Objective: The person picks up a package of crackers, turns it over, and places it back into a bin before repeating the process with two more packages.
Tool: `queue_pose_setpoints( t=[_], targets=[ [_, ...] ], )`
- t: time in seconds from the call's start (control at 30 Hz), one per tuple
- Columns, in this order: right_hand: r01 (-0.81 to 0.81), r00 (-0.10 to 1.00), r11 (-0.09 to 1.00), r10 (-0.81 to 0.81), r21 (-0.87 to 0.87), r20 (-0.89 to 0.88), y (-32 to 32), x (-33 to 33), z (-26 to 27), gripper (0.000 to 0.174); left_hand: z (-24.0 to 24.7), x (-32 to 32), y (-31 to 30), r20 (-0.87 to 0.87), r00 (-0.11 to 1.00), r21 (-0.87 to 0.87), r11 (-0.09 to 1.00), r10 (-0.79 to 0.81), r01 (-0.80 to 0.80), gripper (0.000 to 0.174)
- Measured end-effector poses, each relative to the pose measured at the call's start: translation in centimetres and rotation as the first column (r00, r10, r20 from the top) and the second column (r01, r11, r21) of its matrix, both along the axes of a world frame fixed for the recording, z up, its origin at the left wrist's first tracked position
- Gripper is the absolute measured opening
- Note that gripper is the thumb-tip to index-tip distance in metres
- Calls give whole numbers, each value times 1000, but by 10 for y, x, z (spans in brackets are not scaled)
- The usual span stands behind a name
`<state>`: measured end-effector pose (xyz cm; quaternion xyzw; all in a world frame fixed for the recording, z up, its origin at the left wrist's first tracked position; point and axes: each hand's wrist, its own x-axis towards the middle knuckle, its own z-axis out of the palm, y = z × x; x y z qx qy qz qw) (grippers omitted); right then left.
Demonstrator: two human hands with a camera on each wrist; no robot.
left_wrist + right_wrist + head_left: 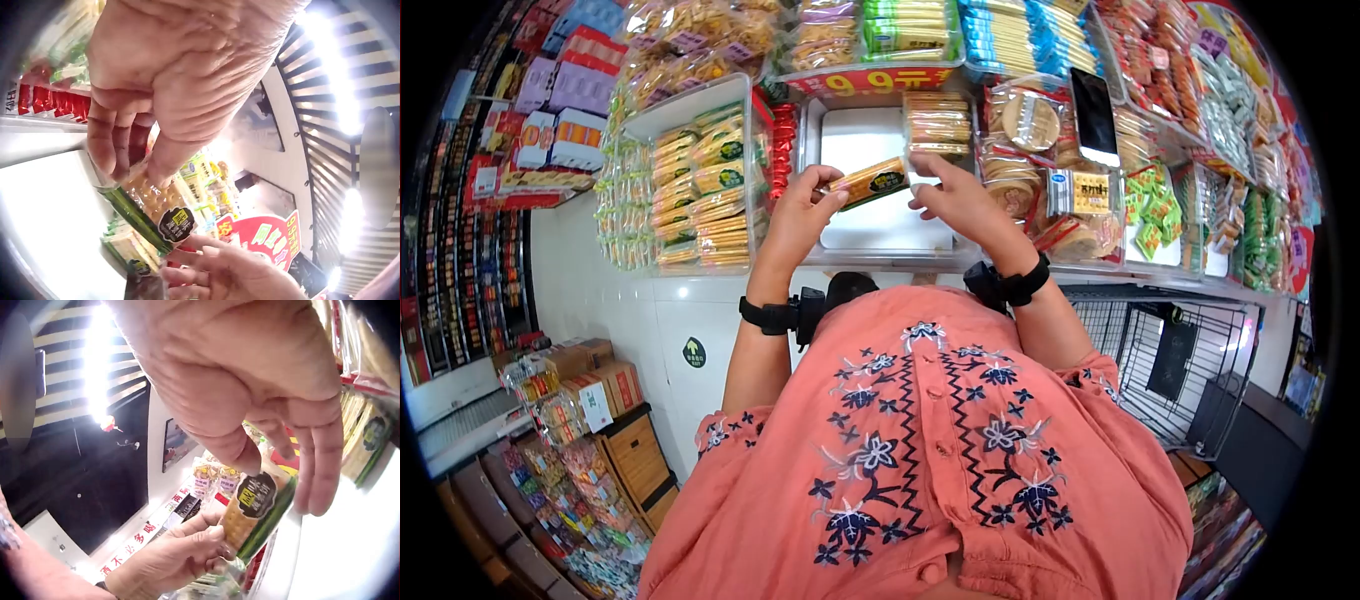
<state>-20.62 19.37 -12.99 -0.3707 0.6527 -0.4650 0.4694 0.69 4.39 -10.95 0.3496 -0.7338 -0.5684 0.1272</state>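
A flat clear packet of crackers [872, 187] with a green edge and a dark label is held above a clear bin with a white bottom [870, 236]. My left hand [800, 215] pinches one end of it between thumb and fingers. At the packet's other end is my right hand [965, 205], its fingers extended and spread. In the right wrist view its thumb [240, 450] overlaps the labelled end, while the straight fingers lie along the far edge. Similar packets [938, 122] stand stacked in the bin's back right corner.
Left of the bin, another clear bin holds packed biscuits [715, 190]. Bags of round crackers [1030, 125] fill the bin on the right, with a phone [1093, 118] resting on top. A red price sign [870, 80] runs behind. A wire cart [1175, 350] stands to the right.
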Motion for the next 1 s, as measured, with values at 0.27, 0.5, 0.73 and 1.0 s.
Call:
queue_pose_setpoints(
  t=[0.27,0.5,0.73,1.0],
  targets=[
    [-143,940,976,187,166,-287,24,-8,9,37,-62,-43,-6,25,991,-302,944,-131,132,27],
    [-87,964,996,84,-1,-253,38,-9,-23,33,-92,-91,-1,3,982,-448,878,-187,168,28],
    [-64,971,997,69,30,-227,44,-12,-30,32,-104,-112,7,14,990,-498,858,-139,127,27],
    [-62,977,996,73,60,-198,45,-14,-33,33,-109,-122,14,76,993,-527,842,-95,120,34]
  ],
)
